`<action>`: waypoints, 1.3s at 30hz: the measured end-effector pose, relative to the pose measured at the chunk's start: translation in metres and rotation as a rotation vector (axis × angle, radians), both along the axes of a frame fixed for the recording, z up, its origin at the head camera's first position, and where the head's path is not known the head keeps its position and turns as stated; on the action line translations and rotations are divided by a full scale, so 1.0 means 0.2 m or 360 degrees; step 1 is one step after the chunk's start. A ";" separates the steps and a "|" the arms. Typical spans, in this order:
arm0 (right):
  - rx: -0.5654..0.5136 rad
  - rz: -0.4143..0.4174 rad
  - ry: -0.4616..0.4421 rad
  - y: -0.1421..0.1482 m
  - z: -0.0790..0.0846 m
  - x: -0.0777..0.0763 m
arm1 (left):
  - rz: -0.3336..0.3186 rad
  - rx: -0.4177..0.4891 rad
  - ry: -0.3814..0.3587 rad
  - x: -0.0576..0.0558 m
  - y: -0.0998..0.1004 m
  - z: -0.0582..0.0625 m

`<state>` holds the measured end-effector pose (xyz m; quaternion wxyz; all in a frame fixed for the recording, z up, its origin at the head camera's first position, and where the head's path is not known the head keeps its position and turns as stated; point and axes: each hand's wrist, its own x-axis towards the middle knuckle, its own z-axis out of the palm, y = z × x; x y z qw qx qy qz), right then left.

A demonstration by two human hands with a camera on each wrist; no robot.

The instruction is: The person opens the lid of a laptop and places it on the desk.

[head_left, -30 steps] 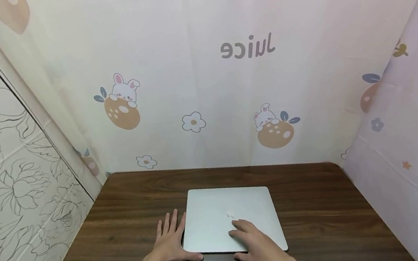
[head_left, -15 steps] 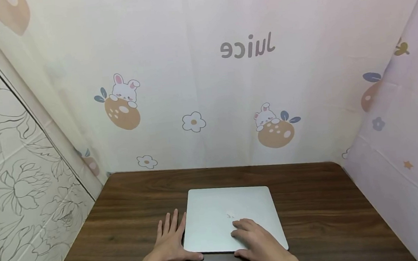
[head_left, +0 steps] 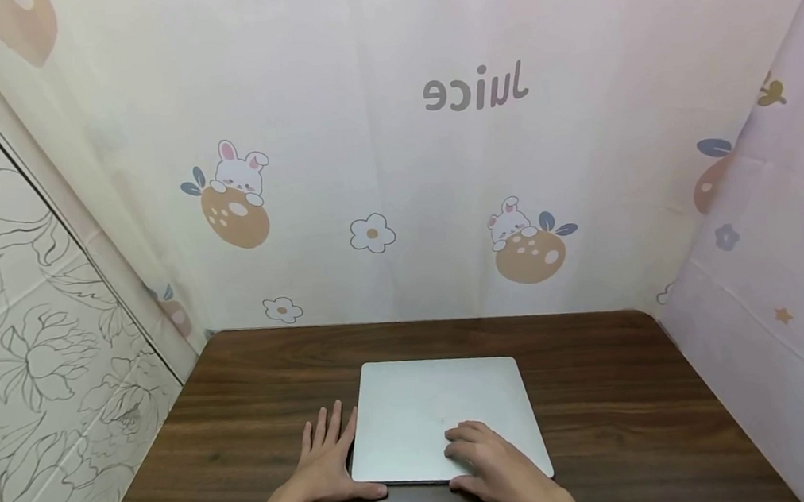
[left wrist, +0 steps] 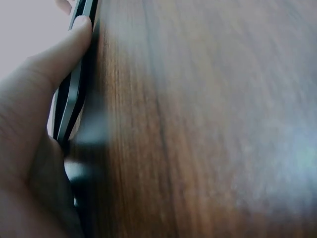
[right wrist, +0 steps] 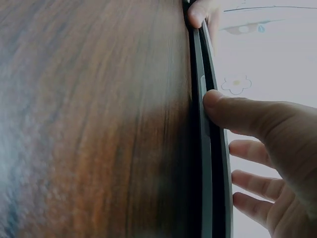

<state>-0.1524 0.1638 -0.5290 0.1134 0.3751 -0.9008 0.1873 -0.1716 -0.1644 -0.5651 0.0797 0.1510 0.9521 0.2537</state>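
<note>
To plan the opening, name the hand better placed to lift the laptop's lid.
Probably the right hand: its thumb is at the front edge of the laptop, fingers over the lid. The left hand spreads beside the laptop, thumb near a corner.

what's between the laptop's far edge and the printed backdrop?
Just a strip of bare wooden tabletop; nothing stands between laptop and backdrop. Shows in the head view.

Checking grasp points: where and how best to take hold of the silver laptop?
Likely the lid's near edge, coming from the person's side: the silver laptop lies flat on the table, and along that edge a dark gap seems to part lid from base, leaving a lip to lift.
</note>
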 end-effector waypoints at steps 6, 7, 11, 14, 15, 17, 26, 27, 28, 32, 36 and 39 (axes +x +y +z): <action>-0.0039 0.0034 0.0066 0.01 0.01 0.00 | -0.0003 -0.0038 -0.0048 0.00 0.00 0.01; -0.0043 0.0040 0.0075 0.01 0.01 0.00 | -0.0007 -0.0035 -0.0048 0.00 0.00 0.01; -0.0057 0.0066 0.0129 0.01 0.01 -0.01 | -0.0001 -0.0041 -0.0058 0.00 0.00 0.02; -0.0081 0.0092 0.0171 0.01 0.01 -0.01 | 0.0014 -0.0053 -0.0068 0.01 0.00 0.04; -0.0095 0.0104 0.0178 0.01 0.01 -0.01 | 0.0019 -0.0068 -0.0079 0.01 0.00 0.05; -0.0117 0.0129 0.0195 0.02 0.00 -0.01 | 0.0027 -0.0095 -0.0094 0.01 0.01 0.06; -0.0160 0.0167 0.0269 0.02 0.02 -0.01 | 0.0030 -0.0072 -0.0107 -0.01 0.01 0.01; -0.0167 0.0174 0.0280 0.02 0.02 -0.01 | 0.0036 -0.0079 -0.0104 -0.02 0.01 -0.01; -0.0173 0.0180 0.0291 0.02 0.03 -0.01 | 0.0039 -0.0076 -0.0087 -0.02 0.00 -0.01; -0.0194 0.0203 0.0299 0.02 0.04 -0.02 | 0.0029 -0.0059 -0.0062 -0.01 0.00 -0.01; -0.0194 0.0213 0.0285 0.03 0.05 -0.02 | 0.0025 -0.0094 -0.0123 -0.01 0.01 0.04; -0.0185 0.0213 0.0277 0.03 0.06 -0.03 | 0.0039 -0.0113 -0.0135 -0.01 0.01 0.04</action>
